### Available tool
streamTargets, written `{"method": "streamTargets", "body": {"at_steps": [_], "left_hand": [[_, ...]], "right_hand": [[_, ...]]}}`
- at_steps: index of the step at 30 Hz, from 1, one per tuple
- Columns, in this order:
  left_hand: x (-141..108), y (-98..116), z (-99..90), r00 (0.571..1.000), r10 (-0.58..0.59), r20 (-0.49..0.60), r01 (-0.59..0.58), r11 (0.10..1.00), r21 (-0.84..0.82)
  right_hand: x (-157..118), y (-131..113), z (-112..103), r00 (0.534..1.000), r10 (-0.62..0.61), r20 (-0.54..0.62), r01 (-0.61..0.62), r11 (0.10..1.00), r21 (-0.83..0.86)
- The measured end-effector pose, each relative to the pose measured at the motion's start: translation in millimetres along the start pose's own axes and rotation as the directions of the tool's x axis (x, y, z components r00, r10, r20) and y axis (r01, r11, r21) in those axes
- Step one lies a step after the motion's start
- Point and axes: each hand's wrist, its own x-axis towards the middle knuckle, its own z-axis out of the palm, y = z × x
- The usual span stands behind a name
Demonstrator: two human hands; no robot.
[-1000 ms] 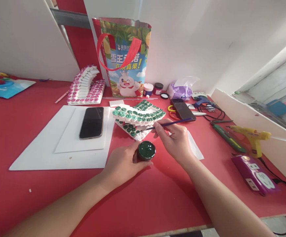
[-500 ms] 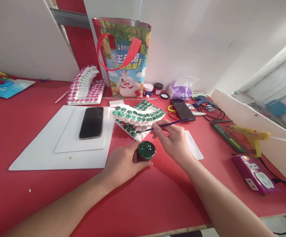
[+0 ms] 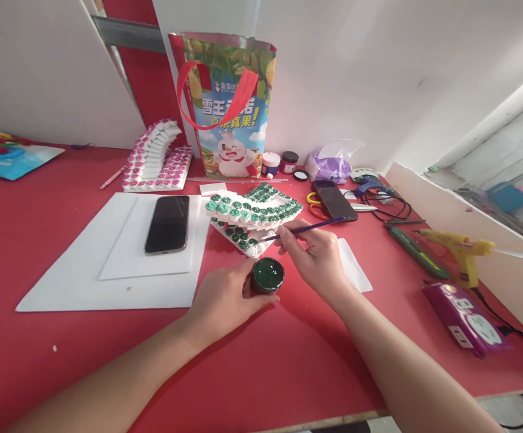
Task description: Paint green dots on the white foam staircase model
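My left hand [image 3: 225,291] is wrapped round a small open jar of dark green paint [image 3: 268,275], held just in front of a white model [image 3: 255,213]. Rows of rosettes cover that model, most of them dark green, some lighter green at the left. My right hand [image 3: 313,252] pinches a thin paintbrush [image 3: 318,225] with a dark blue handle. Its tip points left, at the front corner of the model's base, by white rosettes [image 3: 255,249]. Whether the bristles touch a rosette I cannot tell.
A phone [image 3: 168,224] lies on white boards [image 3: 76,270] at left. Behind stand a pink-rosette model [image 3: 155,159], a gift bag [image 3: 228,114] and paint jars [image 3: 289,161]. To the right are a second phone [image 3: 333,200], scissors [image 3: 318,207], a glue gun [image 3: 462,249] and a purple pack [image 3: 464,319].
Hardly anything differs. Both hands, the jar and the brush stay in almost the same place.
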Motion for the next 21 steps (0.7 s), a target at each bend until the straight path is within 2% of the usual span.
{"method": "streamTargets", "body": {"at_steps": [3,8,14,21], "left_hand": [[0.3,-0.3,0.4,1.0,0.002,-0.002,-0.002,1.0,0.001],[-0.2,-0.2,0.4,1.0,0.004,-0.003,-0.004,1.0,0.001],[0.0,-0.9,0.4,1.0,0.012,-0.011,-0.012,1.0,0.001],[-0.5,-0.4,0.1,1.0,0.012,-0.009,-0.012,1.0,0.012]], "right_hand": [[-0.3,-1.2,-0.5,1.0,0.011,0.022,-0.012,0.999,0.04],[1.2,0.1,0.3,1.0,0.007,-0.028,-0.007,1.0,-0.012],[0.8,2.3,1.6,1.0,-0.013,0.01,0.013,1.0,0.015],[0.4,0.9,0.9,1.0,-0.007,-0.004,0.007,1.0,0.008]]}}
